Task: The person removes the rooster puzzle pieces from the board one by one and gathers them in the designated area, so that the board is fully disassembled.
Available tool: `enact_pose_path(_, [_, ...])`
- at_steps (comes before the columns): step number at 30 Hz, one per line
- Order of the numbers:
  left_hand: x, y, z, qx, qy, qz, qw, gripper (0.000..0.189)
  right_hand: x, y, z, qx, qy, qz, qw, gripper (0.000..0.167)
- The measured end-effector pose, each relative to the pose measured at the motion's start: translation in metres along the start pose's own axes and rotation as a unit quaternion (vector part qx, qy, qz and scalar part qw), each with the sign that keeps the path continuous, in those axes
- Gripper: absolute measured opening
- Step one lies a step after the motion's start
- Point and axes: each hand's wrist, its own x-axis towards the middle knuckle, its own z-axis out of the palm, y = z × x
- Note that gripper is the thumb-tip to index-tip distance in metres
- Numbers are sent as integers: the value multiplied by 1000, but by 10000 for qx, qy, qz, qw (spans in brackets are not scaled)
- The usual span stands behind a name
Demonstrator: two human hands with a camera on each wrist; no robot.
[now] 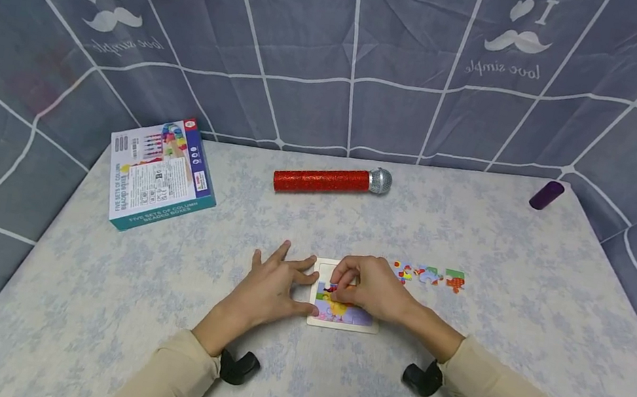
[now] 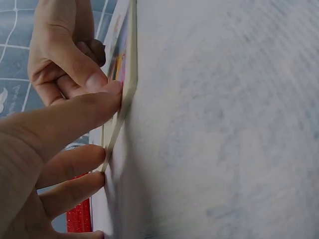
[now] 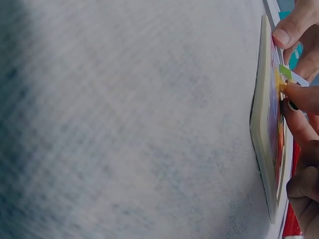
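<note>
A small jigsaw puzzle board (image 1: 342,326) with a pale raised frame lies flat on the table, its lower part filled with coloured picture pieces. My left hand (image 1: 271,284) rests at the board's left side, fingers spread, the thumb on the near left corner and fingertips against the edge. Over the board, my right hand (image 1: 375,289) pinches a puzzle piece between thumb and index finger. In the right wrist view that puzzle piece (image 3: 285,72) shows green and stands tilted over the picture. Several loose puzzle pieces (image 1: 428,275) lie in a row right of the board, partly behind my right hand.
Behind the board lies a red glittery toy microphone (image 1: 324,181) with a silver head. At the back left is a bead-game box (image 1: 158,174). A dark purple cylinder (image 1: 546,195) lies at the back right corner, near the grey-blue checked curtain (image 1: 317,40).
</note>
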Motion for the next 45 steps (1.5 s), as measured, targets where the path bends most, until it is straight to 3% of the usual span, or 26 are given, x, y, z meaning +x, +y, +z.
enact_pose_path(5, [0,1,1,66,119,-17,9999,58,1,1,-1,71,19,98,9999,15])
enact_pose_path(12, [0,1,1,27,86,-55,9999,60,-1,6,-11,796,140,571,9951,15])
enact_pose_path(22, [0,0,1,-228,4,-61,9997,66,-35,32,-44,1012,534,1308,9848,25])
enact_pose_path(32, [0,-2,0,-212,-77,-134,9997,68,-62,49,-62,813,756,1711,9790,32])
enact_pose_path(40, [0,-1,1,-147,-72,-142,9998,68,-64,48,-63,-378,1054,1610,9806,18])
enact_pose_path(45, [1,-1,1,-118,-70,-138,9998,68,-63,45,-63,-699,1185,1455,9797,14])
